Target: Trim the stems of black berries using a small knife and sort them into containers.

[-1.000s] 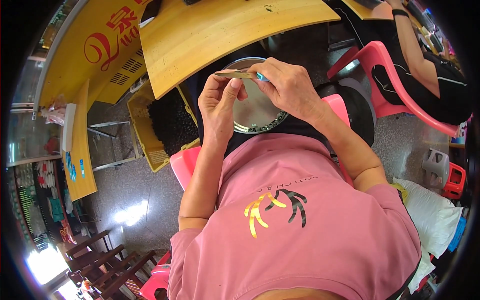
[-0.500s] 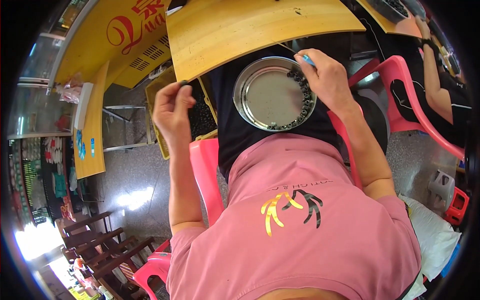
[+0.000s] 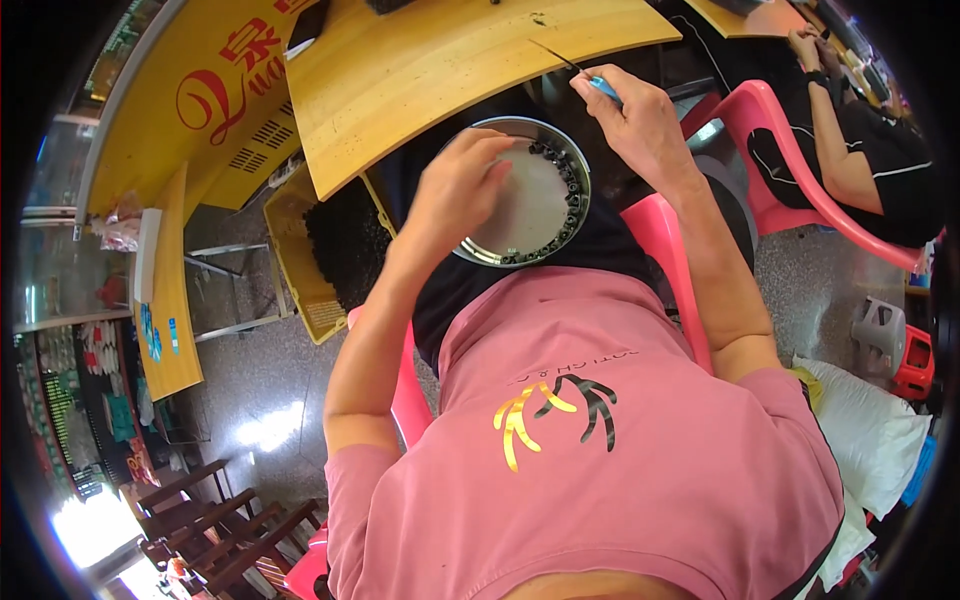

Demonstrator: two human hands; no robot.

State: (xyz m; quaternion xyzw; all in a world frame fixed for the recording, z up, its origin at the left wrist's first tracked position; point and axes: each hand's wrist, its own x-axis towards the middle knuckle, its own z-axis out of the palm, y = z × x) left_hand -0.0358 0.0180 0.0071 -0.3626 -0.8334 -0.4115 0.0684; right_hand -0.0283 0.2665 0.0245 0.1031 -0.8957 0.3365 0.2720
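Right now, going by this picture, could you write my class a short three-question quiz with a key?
1. Which hand holds the blue-handled tool?
2. True or false: the small dark pieces in the round metal pan mostly line its right-hand edge.
3. Where does the left hand appear? a) flat on the wooden tabletop; b) over the left part of the pan; c) inside the yellow crate.

Key: 1. The right hand. 2. True. 3. b.
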